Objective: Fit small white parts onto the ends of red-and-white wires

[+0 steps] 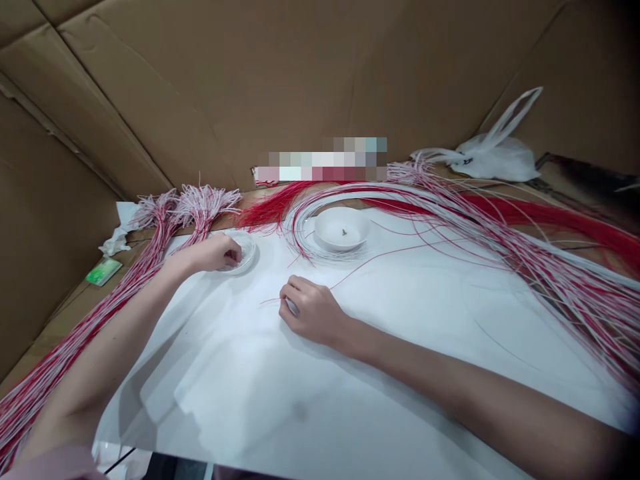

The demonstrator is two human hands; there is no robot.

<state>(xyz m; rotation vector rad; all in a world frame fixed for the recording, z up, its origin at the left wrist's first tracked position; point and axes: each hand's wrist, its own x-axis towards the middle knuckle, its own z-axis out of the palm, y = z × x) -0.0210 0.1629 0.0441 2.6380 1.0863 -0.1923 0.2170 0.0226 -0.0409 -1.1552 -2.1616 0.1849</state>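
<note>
Left hand (220, 252): fingers curled into shallow, round, whitish dish (255, 253), grip hidden. Right hand (313, 310): closed around thin red strand (345, 275).

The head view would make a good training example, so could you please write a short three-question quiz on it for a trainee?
1. Multiple choice: which of these is the left hand at?
A) the plastic bag
B) the left bowl
C) the green packet

2. True or false: the right hand is nearer the camera than the right bowl.

3. Fill in the colour: the thin wire sticking out on both sides of the right hand is ____.

Key: 1. B; 2. True; 3. red
</note>
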